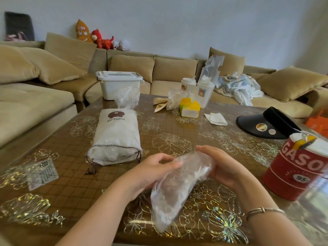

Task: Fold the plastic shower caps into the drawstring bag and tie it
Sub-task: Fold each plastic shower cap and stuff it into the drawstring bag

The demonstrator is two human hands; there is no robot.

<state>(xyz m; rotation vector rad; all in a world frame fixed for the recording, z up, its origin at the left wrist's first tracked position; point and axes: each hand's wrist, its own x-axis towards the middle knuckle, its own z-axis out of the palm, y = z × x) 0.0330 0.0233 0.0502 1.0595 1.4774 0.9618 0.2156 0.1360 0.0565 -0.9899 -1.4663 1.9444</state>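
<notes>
Both hands held a folded shower cap (179, 185).
Left hand (152, 172) gripped its top; right hand (225, 167) cupped its far side; drawstring bag (114, 137) lay beyond the left hand.

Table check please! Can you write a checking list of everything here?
Surface: table with shiny flower cover.
Job's things: drawstring bag lying open-mouthed, stuffed; shower cap in both hands; spare caps behind the bag.
Clutter: red tin, black visor, tissue box, white bin.
Hands: left hand and right hand grip the cap.
Cables: nothing seen.
Surroundings: tan sofa, plush toys.
</notes>
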